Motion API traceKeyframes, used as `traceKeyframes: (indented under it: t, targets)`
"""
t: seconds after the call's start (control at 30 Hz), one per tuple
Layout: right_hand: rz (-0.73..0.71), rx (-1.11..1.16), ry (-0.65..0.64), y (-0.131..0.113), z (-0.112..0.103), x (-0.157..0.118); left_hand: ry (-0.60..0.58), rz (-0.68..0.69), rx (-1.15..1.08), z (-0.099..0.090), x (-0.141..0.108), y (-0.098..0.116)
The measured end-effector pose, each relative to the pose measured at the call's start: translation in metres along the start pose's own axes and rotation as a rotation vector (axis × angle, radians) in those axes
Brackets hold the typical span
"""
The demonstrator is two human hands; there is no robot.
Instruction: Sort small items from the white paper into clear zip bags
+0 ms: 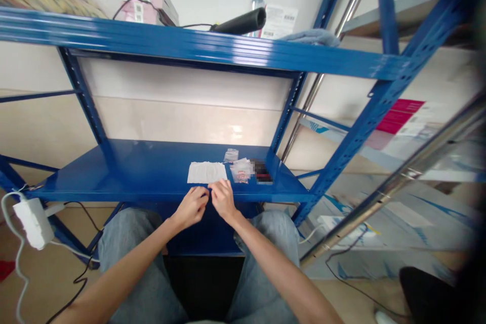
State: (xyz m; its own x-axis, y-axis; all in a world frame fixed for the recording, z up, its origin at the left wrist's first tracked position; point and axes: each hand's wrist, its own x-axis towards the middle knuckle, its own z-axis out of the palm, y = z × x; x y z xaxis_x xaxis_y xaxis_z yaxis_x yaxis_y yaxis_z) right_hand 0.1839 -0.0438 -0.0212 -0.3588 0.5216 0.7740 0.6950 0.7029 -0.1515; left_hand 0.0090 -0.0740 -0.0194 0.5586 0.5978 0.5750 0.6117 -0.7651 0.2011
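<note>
Lying near right hand [222,199]: bag [240,168]; red marks [243,174] unreadable

Acres of room on the left — the blue shelf [144,167] runs bare from the white sheet [207,172] across to the rear left post [90,96], a broad lane for the left hand [193,206]. Tighter for the right hand [224,201]: clear plastic bags [241,170] crowd the sheet's right side, a dark pixelated item [261,172] sits against them, and the rear right post [288,111] closes that corner. Overhead, the upper beam [190,40] spans the bay — tall opening beneath it. Down below, knees [129,230] flank a narrow gap.
</note>
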Motion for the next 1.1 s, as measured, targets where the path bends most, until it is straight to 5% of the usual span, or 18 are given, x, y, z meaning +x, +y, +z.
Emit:
traceKeyframes:
  t: [0.1,0.2,0.43,0.57,0.8,1.1]
  targets:
    - [-0.103,0.108,-0.112,-0.041,-0.011,-0.023,0.088,-0.021,0.053,-0.003,-0.046,0.026]
    - [0.015,0.259,-0.191,-0.074,-0.029,-0.053,0.121,0.027,0.038,-0.002,-0.080,0.053]
    - [0.429,0.494,-0.297,-0.108,-0.068,-0.079,0.176,0.064,-0.013,-0.005,-0.087,0.083]
    - [0.491,0.425,-0.490,-0.110,-0.079,-0.078,0.091,0.041,-0.044,-0.010,-0.086,0.079]
    - [0.184,0.101,-0.993,-0.086,-0.077,-0.077,0.139,-0.023,0.097,-0.019,-0.086,0.046]
    - [0.182,0.042,-0.990,-0.052,-0.070,-0.082,0.094,-0.187,0.171,-0.008,-0.084,0.048]
